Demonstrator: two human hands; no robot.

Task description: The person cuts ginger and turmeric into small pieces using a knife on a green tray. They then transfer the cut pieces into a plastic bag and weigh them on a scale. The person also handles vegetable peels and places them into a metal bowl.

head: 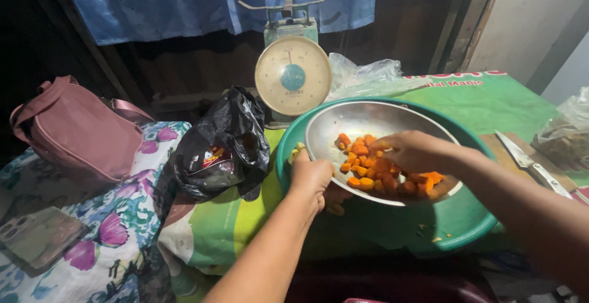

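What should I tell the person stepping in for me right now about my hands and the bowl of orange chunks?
Left hand: grips the near rim of the metal bowl, tilting it.
Right hand: inside the bowl, resting on the orange chunks.
The metal bowl sits inside the green basin on the green cloth.
Knife lies on the wooden board to the right.
Kitchen scale and black bag stand behind and to the left; pink bag farther left.
Done: the chunks are cut and gathered in the bowl. A few scraps lie in the basin.
Left: the chunks are still in the bowl.
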